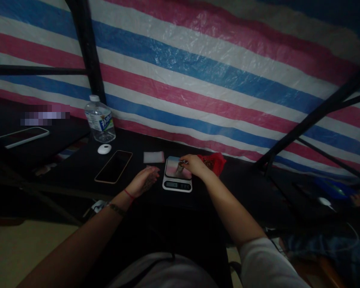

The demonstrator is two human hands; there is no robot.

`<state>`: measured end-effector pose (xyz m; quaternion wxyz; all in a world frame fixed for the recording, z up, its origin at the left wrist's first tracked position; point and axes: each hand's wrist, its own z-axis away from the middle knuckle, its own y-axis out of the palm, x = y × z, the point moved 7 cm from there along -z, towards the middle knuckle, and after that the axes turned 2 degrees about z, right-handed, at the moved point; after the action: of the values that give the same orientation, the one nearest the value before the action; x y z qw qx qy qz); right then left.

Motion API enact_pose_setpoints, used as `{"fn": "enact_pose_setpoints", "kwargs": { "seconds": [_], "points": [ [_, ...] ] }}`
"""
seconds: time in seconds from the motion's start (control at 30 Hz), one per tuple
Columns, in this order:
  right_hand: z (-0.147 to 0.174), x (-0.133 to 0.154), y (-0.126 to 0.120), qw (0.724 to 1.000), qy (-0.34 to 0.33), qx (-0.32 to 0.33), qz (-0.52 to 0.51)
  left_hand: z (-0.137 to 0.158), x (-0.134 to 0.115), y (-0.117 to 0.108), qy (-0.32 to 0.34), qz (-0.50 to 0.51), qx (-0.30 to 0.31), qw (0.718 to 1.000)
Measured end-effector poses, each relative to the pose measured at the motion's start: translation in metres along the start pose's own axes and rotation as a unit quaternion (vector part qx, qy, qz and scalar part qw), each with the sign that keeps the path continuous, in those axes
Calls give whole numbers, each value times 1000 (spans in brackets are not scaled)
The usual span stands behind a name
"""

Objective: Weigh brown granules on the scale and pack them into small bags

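Right hand [194,164] bunches its fingertips over a white, mirror-topped digital scale [177,177] on the black table [246,186]; left hand [143,182] sits at nine o'clock, both grips too dim to tell. Red plastic bag [219,162]: two o'clock.

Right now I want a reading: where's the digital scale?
In the head view, the digital scale is near the middle, between the left hand and the red plastic bag, right hand over it.
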<state>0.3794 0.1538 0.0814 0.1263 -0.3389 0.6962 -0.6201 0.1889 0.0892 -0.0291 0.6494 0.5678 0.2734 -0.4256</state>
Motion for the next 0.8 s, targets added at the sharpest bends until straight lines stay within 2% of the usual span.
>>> {"fn": "enact_pose_setpoints", "kwargs": {
  "seconds": [0.17, 0.27, 0.33, 0.47, 0.53, 0.63, 0.8],
  "points": [
    [4, -5, 1, 999, 12, -24, -47, 0, 0, 0, 2, -2, -1, 1000],
    [9, -9, -6, 994, 12, -73, -76, -1, -1, 0, 10, -11, 3, 1000],
    [14, -13, -14, 986, 9, -130, -102, -2, -1, -1, 16, -15, 5, 1000],
    [21, -31, -22, 940, 59, -273, -194, -3, 1, -2, 21, -15, 6, 1000],
    [19, -42, -16, 909, 89, -312, -261, -3, 1, -2, 24, -10, 7, 1000],
    [5, -51, -2, 884, 82, -316, -334, -3, 1, -3, 31, -2, 7, 999],
    [-6, -69, 13, 885, 66, -319, -332, -2, -1, -5, 31, 2, -7, 999]
  ]
}}
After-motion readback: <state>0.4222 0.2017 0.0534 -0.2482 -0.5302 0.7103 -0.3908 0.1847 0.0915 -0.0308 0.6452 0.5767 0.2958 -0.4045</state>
